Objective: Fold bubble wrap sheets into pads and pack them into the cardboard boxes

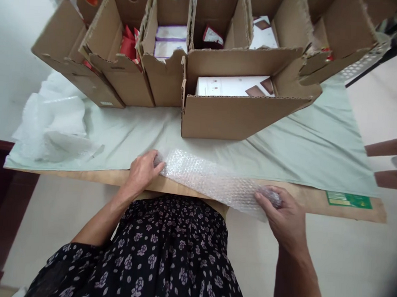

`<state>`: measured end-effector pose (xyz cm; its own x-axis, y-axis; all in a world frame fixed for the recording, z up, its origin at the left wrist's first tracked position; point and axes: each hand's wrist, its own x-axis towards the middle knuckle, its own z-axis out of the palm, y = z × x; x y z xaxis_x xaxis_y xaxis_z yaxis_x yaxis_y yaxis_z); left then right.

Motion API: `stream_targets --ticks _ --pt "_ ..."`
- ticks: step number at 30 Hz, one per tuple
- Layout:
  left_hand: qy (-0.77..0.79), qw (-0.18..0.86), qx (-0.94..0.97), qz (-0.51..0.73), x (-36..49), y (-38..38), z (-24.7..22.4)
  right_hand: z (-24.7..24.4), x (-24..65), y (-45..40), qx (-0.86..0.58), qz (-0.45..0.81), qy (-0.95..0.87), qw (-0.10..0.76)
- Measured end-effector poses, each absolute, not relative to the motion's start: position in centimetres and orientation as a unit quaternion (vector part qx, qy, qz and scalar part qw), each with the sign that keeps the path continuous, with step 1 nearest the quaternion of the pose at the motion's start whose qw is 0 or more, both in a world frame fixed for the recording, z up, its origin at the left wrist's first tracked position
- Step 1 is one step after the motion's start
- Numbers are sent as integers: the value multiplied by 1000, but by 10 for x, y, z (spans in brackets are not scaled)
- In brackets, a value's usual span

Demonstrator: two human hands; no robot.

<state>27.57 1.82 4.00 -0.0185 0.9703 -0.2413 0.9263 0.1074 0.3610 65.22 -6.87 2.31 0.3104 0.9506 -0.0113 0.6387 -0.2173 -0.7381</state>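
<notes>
A strip of clear bubble wrap stretches between my two hands over the front edge of the table. My left hand grips its left end, thumb and fingers closed on the bunched plastic. At the other end, my right hand pinches the wrap, and some of it bulges crumpled above the thumb. The right end hangs lower and closer to me than the left. Just beyond the strip stands a cardboard bin with a white box lying inside.
Several open cardboard bins line the back, holding red packets, purple-edged packs and white boxes. Loose bubble wrap is heaped at the left on the pale green cloth. A green card lies at the right edge. Another person's legs show at right.
</notes>
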Motion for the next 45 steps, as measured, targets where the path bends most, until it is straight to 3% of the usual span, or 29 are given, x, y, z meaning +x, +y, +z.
stream_targets --ticks 9,15,21,27,32,36,42,45 --pt "653 276 695 118 233 43 77 32 639 -77 -679 239 -653 235" --pt "636 94 766 22 212 132 112 23 553 -72 -540 392 -715 209" --pt "574 29 817 -38 251 183 86 19 479 -70 -468 535 -647 276" --pt "539 3 828 157 246 121 43 27 471 -70 -471 592 -592 276" --pt "481 123 864 78 229 64 9 28 477 -64 -461 601 -599 261" --pt "455 170 863 138 227 37 28 30 478 -63 -440 624 -597 246" --pt "373 540 719 229 223 -20 50 33 471 -67 -389 722 -492 291" --pt "404 636 575 320 225 -35 30 35 458 -52 -369 754 -404 364"
